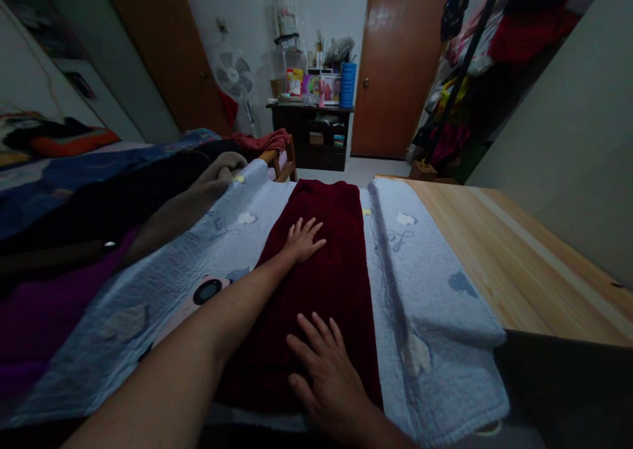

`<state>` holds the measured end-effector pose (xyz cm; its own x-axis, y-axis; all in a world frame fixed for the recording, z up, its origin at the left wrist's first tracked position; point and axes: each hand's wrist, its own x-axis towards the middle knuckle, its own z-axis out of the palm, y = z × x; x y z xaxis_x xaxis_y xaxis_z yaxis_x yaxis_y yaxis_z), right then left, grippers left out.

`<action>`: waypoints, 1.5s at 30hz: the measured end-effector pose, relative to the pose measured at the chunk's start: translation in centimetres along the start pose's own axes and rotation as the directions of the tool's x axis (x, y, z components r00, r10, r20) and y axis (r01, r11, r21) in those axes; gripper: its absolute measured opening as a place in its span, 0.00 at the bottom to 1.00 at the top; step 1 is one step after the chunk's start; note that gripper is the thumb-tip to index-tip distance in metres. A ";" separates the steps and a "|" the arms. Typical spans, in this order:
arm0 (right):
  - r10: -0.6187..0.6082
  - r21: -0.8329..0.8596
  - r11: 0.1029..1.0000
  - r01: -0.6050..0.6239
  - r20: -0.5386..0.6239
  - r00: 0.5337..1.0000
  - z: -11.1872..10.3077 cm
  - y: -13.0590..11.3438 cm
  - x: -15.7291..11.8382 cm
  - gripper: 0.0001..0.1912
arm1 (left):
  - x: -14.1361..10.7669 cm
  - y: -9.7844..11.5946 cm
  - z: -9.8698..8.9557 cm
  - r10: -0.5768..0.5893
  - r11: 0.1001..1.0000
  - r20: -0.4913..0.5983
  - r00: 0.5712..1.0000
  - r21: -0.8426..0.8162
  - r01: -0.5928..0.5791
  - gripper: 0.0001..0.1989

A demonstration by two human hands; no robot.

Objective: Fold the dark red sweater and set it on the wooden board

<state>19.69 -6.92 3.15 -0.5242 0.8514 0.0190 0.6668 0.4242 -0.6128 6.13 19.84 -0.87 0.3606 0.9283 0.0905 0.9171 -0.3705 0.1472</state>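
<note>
A dark red piece of folded cloth [336, 277], perhaps a garment, lies lengthwise on a light blue patterned blanket [440, 264]. My left hand [302, 241] rests flat on the upper half of the red cloth with its fingers spread. Nearer to me, my right hand [326, 370] lies palm down over the lower part of the same cloth, fingers stretched out. Neither hand grips anything. My left forearm crosses the cloth's left side and hides part of it.
Dark, brown and purple clothes [173, 205] are heaped on the left. To the right stands a wooden table top [494, 251]. At the back are a standing fan [235, 76], a dark cabinet [309, 136] with things on it, a brown door [403, 66] and hanging clothes [531, 33].
</note>
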 end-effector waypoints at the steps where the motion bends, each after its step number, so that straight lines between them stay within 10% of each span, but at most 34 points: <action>1: -0.003 -0.004 1.000 0.003 0.004 1.000 0.0 0.0 0.0 0.29 | 0.0 0.0 0.0 -0.002 1.000 0.001 1.000 0.002 0.002 0.33; 28: -0.045 -0.107 0.993 0.040 -0.049 0.998 0.6 0.0 -0.1 0.25 | -1.4 -0.1 -0.9 0.040 0.995 0.015 0.999 -0.091 -0.039 0.32; 39: -0.088 -0.169 0.983 0.070 -0.101 0.991 1.6 0.4 0.1 0.23 | -11.8 0.4 -2.8 0.299 0.945 0.178 0.938 -0.193 -0.265 0.37; 45: -0.114 -0.178 0.980 0.093 -0.108 0.988 1.9 0.8 0.1 0.22 | -15.8 1.3 -2.6 0.263 0.959 0.015 0.965 -0.116 -0.260 0.31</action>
<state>19.18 -7.09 1.13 -0.5363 0.8260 0.1735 0.6986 0.5497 -0.4580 1.20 4.61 0.47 0.5917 0.7984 0.1112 0.7658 -0.5998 0.2320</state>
